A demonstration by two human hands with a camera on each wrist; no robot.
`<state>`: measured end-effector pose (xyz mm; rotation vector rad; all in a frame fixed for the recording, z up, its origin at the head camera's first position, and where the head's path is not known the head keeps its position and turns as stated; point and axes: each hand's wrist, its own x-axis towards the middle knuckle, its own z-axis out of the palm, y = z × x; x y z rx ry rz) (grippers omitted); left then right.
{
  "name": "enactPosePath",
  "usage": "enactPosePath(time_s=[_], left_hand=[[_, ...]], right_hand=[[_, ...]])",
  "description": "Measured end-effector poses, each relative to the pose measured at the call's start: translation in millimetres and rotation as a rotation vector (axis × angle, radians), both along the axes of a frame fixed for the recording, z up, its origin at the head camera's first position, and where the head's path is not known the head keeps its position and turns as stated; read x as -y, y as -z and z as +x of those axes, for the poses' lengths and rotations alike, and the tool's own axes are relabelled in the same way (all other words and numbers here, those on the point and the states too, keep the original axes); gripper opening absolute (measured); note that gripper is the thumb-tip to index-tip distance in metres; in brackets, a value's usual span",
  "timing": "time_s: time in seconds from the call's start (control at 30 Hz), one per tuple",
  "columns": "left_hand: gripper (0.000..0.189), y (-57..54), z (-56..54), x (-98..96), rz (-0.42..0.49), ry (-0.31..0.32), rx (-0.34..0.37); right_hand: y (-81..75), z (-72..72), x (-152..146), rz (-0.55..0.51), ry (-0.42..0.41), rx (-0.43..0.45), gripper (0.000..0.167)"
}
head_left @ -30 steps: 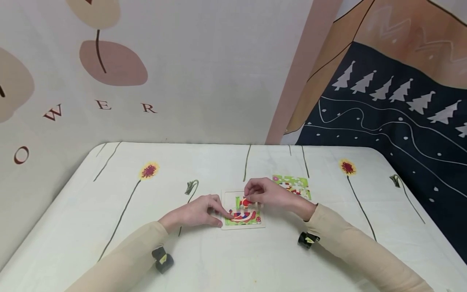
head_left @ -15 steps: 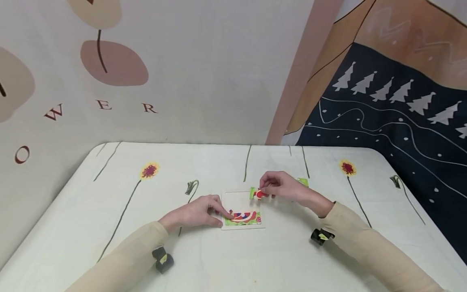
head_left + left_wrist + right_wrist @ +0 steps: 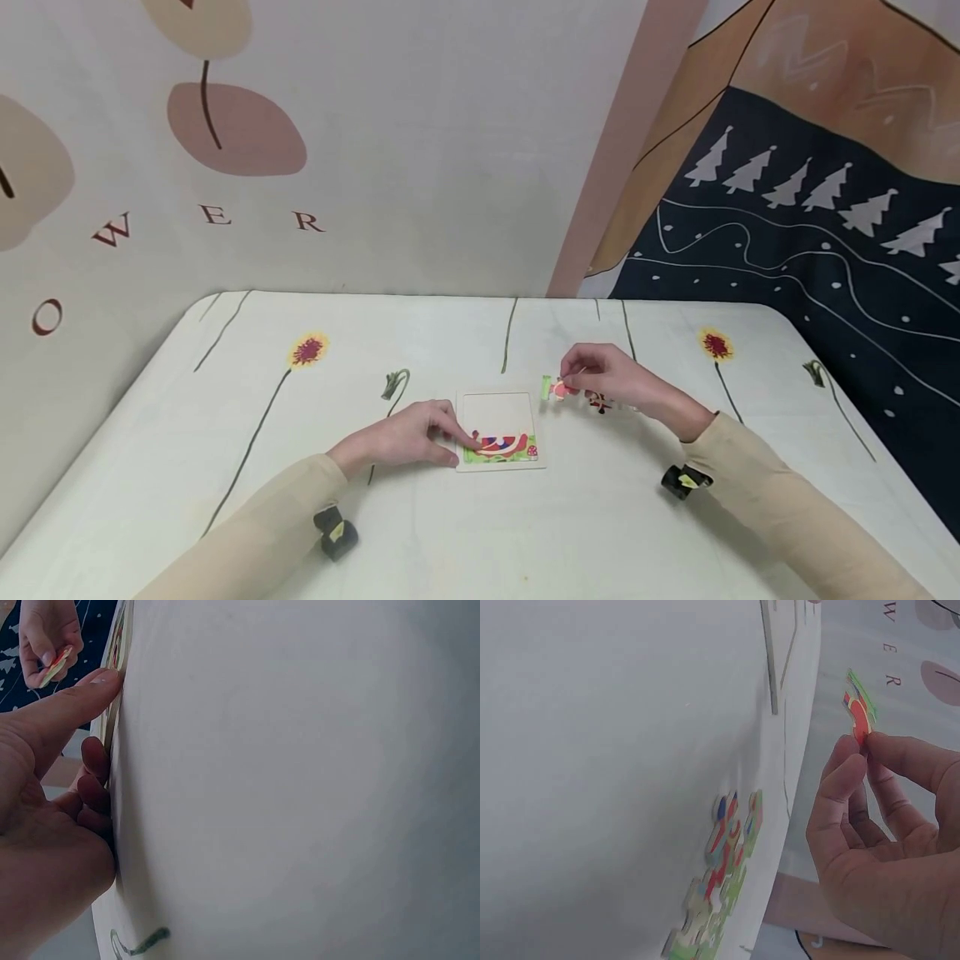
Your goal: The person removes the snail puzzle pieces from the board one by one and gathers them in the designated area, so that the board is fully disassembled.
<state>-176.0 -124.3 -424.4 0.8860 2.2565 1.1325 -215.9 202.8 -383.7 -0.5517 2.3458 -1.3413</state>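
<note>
Near the front edge of the table point(image 3: 187, 467), the left hand point(image 3: 401, 437) is resting flat on the cloth with its fingers stretched out, and its fingertips are pressing on the left edge of the wooden puzzle tray point(image 3: 498, 408). One strip of joined pieces point(image 3: 501, 447) is lying along the tray's near edge, while the rest of the tray is showing bare wood. A little farther back and to the right, the right hand point(image 3: 607, 382) is hovering just beyond the tray's far right corner, pinching a red and green puzzle piece point(image 3: 556, 388) between thumb and fingertips and holding it off the cloth. Under that hand, a loose cluster of joined pieces point(image 3: 720, 881) is lying on the tablecloth.
</note>
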Motion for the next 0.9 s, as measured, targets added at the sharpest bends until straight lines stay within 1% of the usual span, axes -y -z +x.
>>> enactPosePath(time_s=[0.17,0.33,0.43,0.6,0.9], left_hand=[[0.025,0.9,-0.3,0.2,0.000,0.002,-0.002],[0.025,0.8,-0.2,0.4,0.000,0.002,0.001],[0.025,0.4,0.1,0.3,-0.002,0.005,0.002],[0.025,0.3,0.0,0.1,0.003,0.011,-0.002],[0.025,-0.2,-0.2,-0.2,-0.005,0.003,0.002]], right_hand=[[6.0,-2.3,-8,0.014,0.019,-0.017,0.012],[12.4,-4.6,-15,0.024,0.031,-0.042,0.011],[14.6,-5.1,-18,0.060,0.037,-0.064,0.010],[17.8,-6.6,-21,0.125,0.061,-0.078,0.007],[22.9,-8.3,-24,0.135,0.065,-0.100,0.006]])
